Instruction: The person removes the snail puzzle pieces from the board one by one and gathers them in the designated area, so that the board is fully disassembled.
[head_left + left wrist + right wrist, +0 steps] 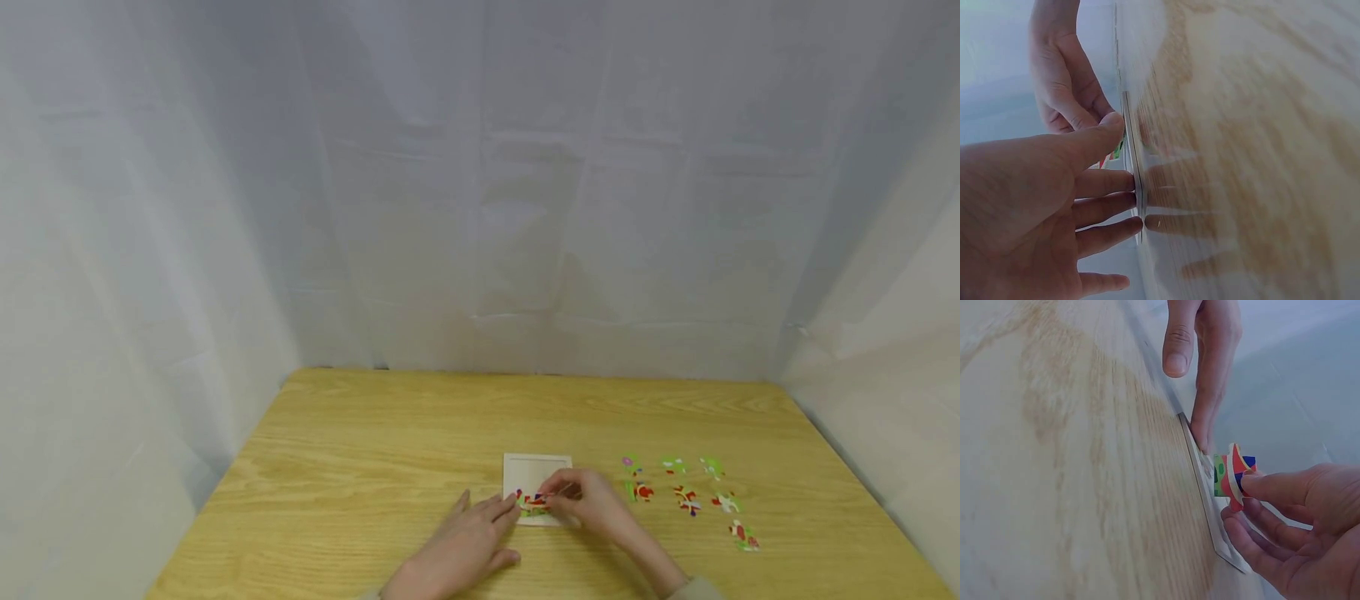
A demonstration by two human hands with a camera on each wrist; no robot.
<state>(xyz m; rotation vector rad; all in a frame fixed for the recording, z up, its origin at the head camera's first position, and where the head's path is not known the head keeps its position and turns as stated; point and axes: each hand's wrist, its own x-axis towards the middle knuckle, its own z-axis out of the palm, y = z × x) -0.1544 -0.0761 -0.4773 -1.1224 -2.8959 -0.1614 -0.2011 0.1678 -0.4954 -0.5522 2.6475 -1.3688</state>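
A pale square puzzle tray (pixel 536 473) lies on the table, with colorful jigsaw pieces along its near side. My right hand (pixel 592 505) pinches a jigsaw piece (pixel 1225 478) between thumb and fingers. The right wrist view shows this piece tilted up over the tray, patterned in red, white, blue and green. My left hand (pixel 467 543) lies at the tray's left side with its fingers straight. In the left wrist view, fingertips (pixel 1124 181) of that hand touch the tray's edge. Hands partly hide the pieces in the tray.
Several loose jigsaw pieces (pixel 686 500) lie spread on the wooden table (pixel 360 450) to the right of the tray. One more piece (pixel 743 536) lies nearest the front right. White sheeting (pixel 525 208) hangs behind the table and along both sides.
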